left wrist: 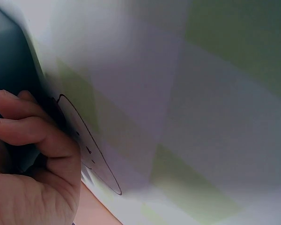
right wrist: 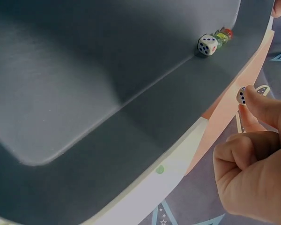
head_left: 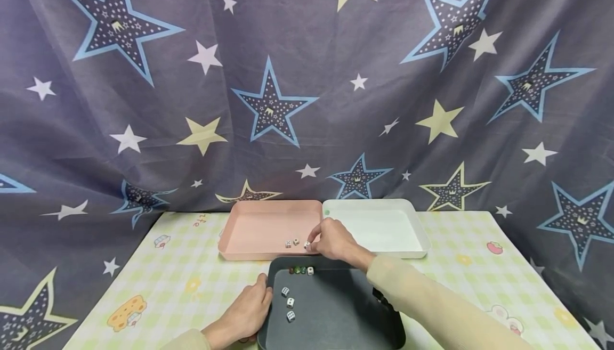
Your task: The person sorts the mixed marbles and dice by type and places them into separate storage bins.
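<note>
My right hand (head_left: 336, 241) pinches a white die (right wrist: 241, 96) between thumb and fingertips, over the front right part of the pink tray (head_left: 271, 225). Two white dice (head_left: 292, 243) lie in that tray, just left of the fingers. Nearer to me is the dark grey tray (head_left: 345, 307); my left hand (head_left: 244, 307) grips its left rim, fingers curled against the side in the left wrist view. Inside the dark tray, several white dice (head_left: 290, 302) sit on the left, with another die (right wrist: 207, 45) beside small green and red glassy pieces (right wrist: 222, 36) along the far edge.
A white tray (head_left: 379, 227) stands against the pink one's right side, with a small round green spot (head_left: 328, 212) at its left. A checked cloth (head_left: 460, 281) covers the table. Behind the trays hangs a star-patterned curtain (head_left: 297, 169).
</note>
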The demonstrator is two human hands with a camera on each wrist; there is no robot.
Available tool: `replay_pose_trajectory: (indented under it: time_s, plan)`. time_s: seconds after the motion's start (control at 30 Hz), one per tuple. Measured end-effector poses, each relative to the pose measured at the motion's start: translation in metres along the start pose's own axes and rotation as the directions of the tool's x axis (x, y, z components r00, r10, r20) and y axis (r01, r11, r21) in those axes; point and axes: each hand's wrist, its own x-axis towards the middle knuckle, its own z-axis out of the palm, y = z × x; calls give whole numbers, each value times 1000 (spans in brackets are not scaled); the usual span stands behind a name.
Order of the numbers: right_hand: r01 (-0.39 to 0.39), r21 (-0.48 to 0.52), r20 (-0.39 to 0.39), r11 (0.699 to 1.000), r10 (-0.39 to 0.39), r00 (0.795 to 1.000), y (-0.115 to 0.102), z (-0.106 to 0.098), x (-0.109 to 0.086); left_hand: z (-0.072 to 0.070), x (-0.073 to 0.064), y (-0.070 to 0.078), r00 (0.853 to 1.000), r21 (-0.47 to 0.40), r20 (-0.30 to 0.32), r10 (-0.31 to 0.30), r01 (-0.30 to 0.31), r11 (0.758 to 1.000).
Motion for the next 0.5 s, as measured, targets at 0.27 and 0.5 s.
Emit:
replay_pose_trajectory:
  time_s: [0.27,0.5]
  plan:
    - [-23,-20,-12,1000,23,1000,3,0,6,-1,-1,1,1000,-5,5,-11,11,1000]
    - [-44,-31,-16,999,44,999,4,-1,12,0,-1,2,1000,7,-5,-16,16,1000]
